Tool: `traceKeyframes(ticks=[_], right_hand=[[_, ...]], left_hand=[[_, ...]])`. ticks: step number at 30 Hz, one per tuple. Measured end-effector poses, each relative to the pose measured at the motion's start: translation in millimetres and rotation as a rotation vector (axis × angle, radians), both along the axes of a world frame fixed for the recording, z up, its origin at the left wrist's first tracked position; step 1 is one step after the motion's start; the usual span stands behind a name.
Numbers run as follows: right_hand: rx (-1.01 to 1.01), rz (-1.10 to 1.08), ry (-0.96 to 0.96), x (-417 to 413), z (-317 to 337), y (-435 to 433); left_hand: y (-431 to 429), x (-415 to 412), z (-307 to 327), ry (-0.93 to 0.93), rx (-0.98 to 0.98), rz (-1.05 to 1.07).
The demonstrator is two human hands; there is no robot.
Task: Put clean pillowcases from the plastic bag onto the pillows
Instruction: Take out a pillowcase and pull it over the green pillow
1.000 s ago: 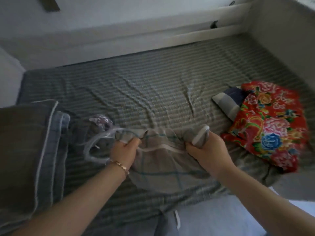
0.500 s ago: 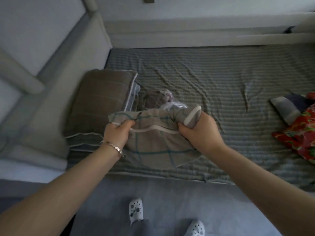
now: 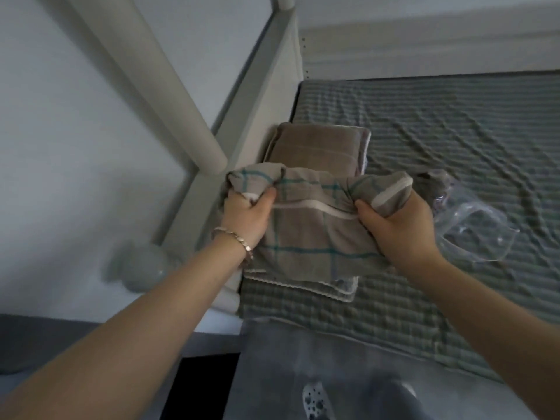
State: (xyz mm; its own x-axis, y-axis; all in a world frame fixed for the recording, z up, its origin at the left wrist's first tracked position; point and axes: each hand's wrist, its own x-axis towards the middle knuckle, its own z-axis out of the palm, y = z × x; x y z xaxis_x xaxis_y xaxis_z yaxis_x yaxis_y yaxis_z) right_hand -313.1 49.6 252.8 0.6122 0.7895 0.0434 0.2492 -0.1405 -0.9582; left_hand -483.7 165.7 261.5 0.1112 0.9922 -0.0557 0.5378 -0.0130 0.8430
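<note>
A beige pillowcase with teal check lines and white piping hangs bunched between my hands above the pillows. My left hand grips its left end, my right hand grips its right end. Beneath it a brown pillow lies on top of a stack at the head of the bed; the lower part of the stack is mostly hidden. A clear plastic bag lies on the bed just right of my right hand, with grey cloth showing in it.
The bed carries a green-grey striped sheet. A pale bed frame post and headboard stand close on the left. My feet in white clogs are on the grey floor at the bed's edge.
My view has swung left towards the headboard. Both hands carried the pillowcase left, from the middle of the bed to above the pillow stack. The plastic bag now lies to the right.
</note>
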Motion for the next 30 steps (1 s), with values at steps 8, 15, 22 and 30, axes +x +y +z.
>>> traceKeyframes(ticks=[8, 15, 22, 30], right_hand=[[-0.097, 0.025, 0.088, -33, -79, 128], [-0.123, 0.003, 0.285, 62, -105, 306], [-0.348, -0.029, 0.226, 102, -168, 357], [-0.599, 0.041, 0.654, 36, -236, 260]], left_hand=[[121, 1, -84, 0.368, -0.159, 0.057], [299, 102, -98, 0.056, -0.083, 0.001], [323, 118, -159, 0.362, 0.021, -0.256], [306, 44, -219, 0.211, -0.644, 0.035]])
